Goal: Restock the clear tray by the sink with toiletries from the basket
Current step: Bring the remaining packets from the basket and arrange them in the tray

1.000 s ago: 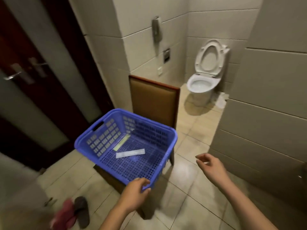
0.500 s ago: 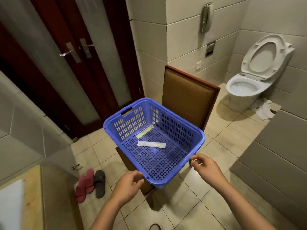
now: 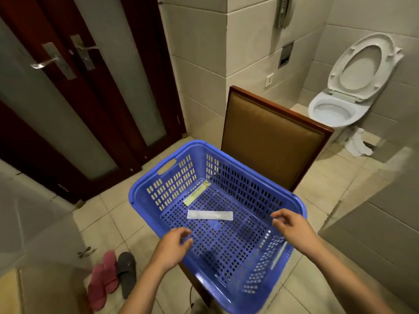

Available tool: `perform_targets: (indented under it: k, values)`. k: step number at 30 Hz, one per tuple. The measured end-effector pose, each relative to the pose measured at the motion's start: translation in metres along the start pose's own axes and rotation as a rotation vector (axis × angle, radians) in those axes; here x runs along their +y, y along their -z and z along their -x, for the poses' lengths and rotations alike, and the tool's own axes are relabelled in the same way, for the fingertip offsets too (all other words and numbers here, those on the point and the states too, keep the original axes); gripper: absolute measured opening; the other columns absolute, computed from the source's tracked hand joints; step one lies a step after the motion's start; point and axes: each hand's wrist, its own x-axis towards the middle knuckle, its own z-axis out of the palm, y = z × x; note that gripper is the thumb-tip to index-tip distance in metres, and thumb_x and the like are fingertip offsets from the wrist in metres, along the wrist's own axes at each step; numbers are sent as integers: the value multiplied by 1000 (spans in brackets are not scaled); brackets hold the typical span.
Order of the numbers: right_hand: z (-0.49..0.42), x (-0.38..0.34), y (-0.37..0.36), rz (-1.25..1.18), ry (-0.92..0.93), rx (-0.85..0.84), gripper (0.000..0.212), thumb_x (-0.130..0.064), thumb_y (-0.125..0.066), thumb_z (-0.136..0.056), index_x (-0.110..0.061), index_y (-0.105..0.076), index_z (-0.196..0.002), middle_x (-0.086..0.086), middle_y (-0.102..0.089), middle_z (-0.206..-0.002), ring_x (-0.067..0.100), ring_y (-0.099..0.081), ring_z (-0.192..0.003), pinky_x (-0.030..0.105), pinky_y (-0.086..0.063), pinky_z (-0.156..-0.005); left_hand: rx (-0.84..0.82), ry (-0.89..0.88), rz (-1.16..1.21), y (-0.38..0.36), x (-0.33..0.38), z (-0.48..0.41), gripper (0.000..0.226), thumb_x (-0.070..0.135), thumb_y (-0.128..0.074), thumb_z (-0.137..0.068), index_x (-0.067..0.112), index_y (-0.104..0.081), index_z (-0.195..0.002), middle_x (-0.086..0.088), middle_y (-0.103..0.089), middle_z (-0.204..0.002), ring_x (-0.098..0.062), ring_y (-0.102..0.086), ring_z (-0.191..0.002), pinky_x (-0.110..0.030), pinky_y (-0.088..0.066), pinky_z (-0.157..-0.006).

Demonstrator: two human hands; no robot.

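A blue perforated plastic basket sits on a brown chair. On its floor lie a white flat sachet and a thin yellow-green packet against the far left wall. A pale slim packet leans on the near right wall. My left hand hovers over the basket's near left rim, fingers loosely curled, holding nothing. My right hand hovers inside above the right side, fingers relaxed and empty. The clear tray and sink are out of view.
The chair back stands behind the basket. A toilet with raised lid is at the far right, crumpled paper beside it. Dark doors fill the left. Slippers lie on the tiled floor.
The view has swung left and closer to the basket. My left hand let go of the basket's near rim. Both hands now hover over the basket.
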Motion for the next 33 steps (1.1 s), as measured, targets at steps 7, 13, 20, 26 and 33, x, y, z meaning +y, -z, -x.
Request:
perform_targets:
  k: [7,13,20,26,33]
  values:
    - [-100,-45,-67,48,-217,-82,20,-22,-44,-99,-15,-53,-116,-2,-54,-83,15,-51,-71,26,-41,-61,-217,9,-183,55,-26,-125,30,26,-53,-95,16,-56,-122,-2,-60,-122,-17,-58,-107,-30,-47,-92]
    - [-172,-33,-125,155,-360,-146,23,-21,-46,-99,-11,-53,-118,12,-61,-116,28,-58,-101,40,-49,-87,-342,16,-248,44,-46,-207,29,24,-53,-95,13,-56,-122,-6,-60,-121,-23,-60,-105,-36,-50,-90]
    - [-253,38,-206,166,-521,-210,8,-8,-40,-98,-12,-45,-104,12,-50,-74,27,-47,-60,31,-33,-50,-527,97,-462,-33,-79,-284,38,29,-46,-98,18,-47,-134,-9,-57,-123,-24,-55,-80,-36,-51,-77]
    - [-291,99,-254,86,-672,-168,18,-9,-39,-99,-11,-41,-117,8,-44,-67,19,-31,-48,27,-23,-44,-563,78,-577,-89,-99,-326,51,22,-52,-95,16,-31,-141,-8,-29,-147,-31,-40,-127,-43,-42,-103]
    - [-315,126,-266,-3,-675,-59,36,-14,-51,-95,-7,-43,-129,23,-54,-121,13,-39,-54,23,-27,-43,-417,20,-653,-129,-107,-357,55,32,-55,-92,12,-31,-138,-10,-34,-142,-28,-32,-133,-38,-31,-109]
